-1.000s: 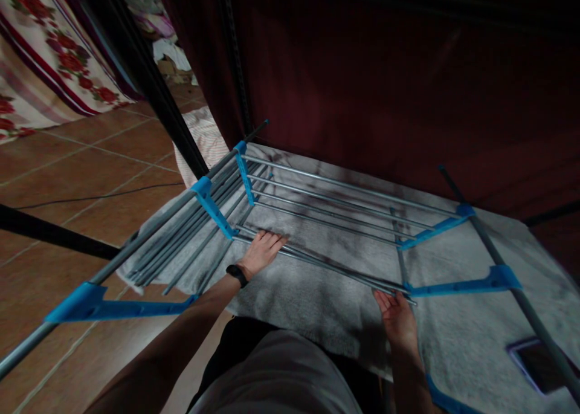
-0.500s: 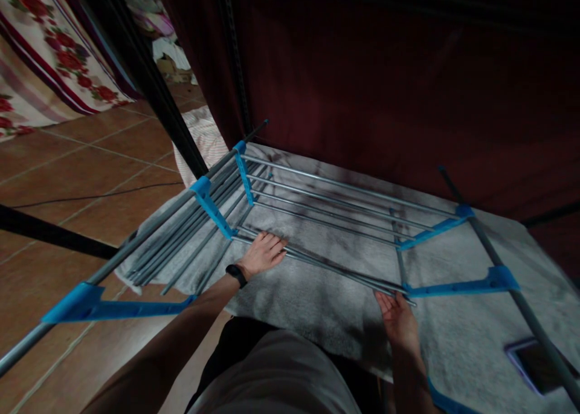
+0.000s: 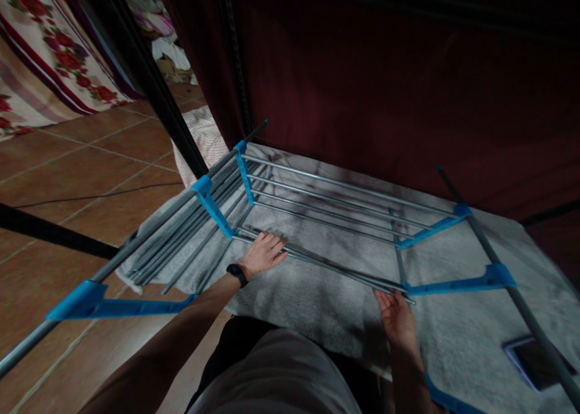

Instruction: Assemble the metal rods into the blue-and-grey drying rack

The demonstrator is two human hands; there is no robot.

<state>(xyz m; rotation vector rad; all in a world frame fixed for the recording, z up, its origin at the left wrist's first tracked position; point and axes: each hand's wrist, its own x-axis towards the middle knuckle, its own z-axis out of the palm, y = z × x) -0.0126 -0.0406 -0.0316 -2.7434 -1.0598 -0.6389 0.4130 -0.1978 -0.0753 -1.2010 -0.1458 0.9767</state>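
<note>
A grey metal rack frame with blue plastic brackets lies in front of me. My left hand, wearing a black wristband, is wrapped over thin metal rods beside the left blue bracket. Those rods run close together and cross slightly. At their right end my right hand grips from below, fingers against the rods, next to the right blue bracket. One rod tip pokes out just past the right fingers. Several crossbars join the far brackets.
Several loose rods lie at the left on the grey blanket under the frame. A phone rests at the lower right. Black posts and a dark red curtain stand around. A cable crosses the tiled floor.
The frame's right side has shifted very slightly left, and the near left bracket slightly right. Both hands keep their grip in almost the same place.
</note>
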